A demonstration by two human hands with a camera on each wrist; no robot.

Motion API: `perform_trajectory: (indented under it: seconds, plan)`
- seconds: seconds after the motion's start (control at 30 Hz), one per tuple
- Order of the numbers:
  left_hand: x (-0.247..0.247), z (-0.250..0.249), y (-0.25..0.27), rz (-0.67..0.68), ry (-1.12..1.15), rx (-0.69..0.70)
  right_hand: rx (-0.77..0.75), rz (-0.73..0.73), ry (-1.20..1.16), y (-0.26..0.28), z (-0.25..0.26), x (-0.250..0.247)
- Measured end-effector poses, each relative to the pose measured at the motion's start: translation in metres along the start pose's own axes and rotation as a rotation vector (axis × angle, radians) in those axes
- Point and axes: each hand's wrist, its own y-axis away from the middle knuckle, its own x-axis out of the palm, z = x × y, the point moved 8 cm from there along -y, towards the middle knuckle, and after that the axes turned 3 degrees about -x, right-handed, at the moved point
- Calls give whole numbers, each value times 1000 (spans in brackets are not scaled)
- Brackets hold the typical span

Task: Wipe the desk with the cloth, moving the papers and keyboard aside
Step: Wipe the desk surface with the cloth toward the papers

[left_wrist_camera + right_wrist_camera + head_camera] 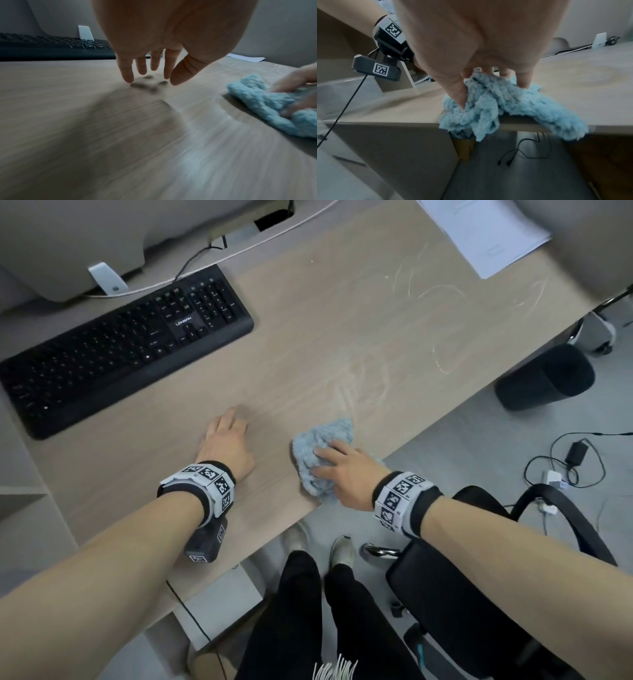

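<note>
A crumpled light blue cloth [320, 453] lies at the near edge of the wooden desk [342, 337], part of it hanging over the edge [488, 129]. My right hand [342, 470] presses on the cloth [496, 97], thumb and fingers dug into its folds. My left hand [227, 440] hovers flat just above the bare desk to the left of the cloth, its fingertips [127, 77] spread and holding nothing. The black keyboard [126, 347] lies at the far left. White papers [479, 231] sit at the far right corner. Wet streaks show on the desk.
A monitor base [75, 244] and cables stand behind the keyboard. Beyond the desk edge are a black office chair [479, 594], a dark bin [544, 378], floor cables [575, 460] and my legs. A cabinet [393, 142] is under the desk.
</note>
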Motion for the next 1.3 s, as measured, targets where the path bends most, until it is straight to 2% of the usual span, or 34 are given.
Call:
perform_trajectory:
  seconds: [0.07, 0.17, 0.23, 0.27, 0.33, 0.4, 0.47, 0.57, 0.77, 0.87, 0.9, 1.0, 1.1, 1.17, 1.3]
  plan:
    - [-3, -3, 1, 11, 4, 5, 51, 13, -17, 20, -23, 1]
    - [-8, -7, 0, 14, 27, 3, 294, 23, -34, 38, -83, -5]
    - [-10, -13, -2, 12, 33, 8, 437, -102, -88, 41, -113, -28]
    - [-10, -18, -4, 15, 34, 10, 459, -195, -125, 38, -120, -41]
    - [-10, -29, -8, 14, 38, 17, 371, -279, -158, 18, -108, -53]
    - [-11, -42, -14, 8, 40, 22, 220, -205, -102, -7, -76, -44]
    - [-11, -53, -21, 5, 34, 31, 150, -108, 8, -19, -59, -23]
    - [-11, -69, -33, -13, 34, 49, 196, -101, 37, -13, -90, -17]
    - [-11, -93, -53, -2, 35, 38, 472, -186, -117, 7, -202, -56]
    - [-10, -102, -57, 32, -56, 15, 515, -175, -133, -13, -219, -72]
    - [-11, -107, -58, 41, -91, -3, 481, -152, -139, -23, -211, -74]
    - [-20, -115, -63, 86, -167, -74, 228, -109, -98, -40, -158, -63]
    - [-33, -127, -78, 86, -147, -139, 155, -90, -55, -23, -165, -54]
    - [-39, -140, -91, 52, -128, -134, 235, -76, -71, -4, -206, -55]
    - [-38, -178, -110, 11, -85, -41, 588, -183, -136, 48, -320, -69]
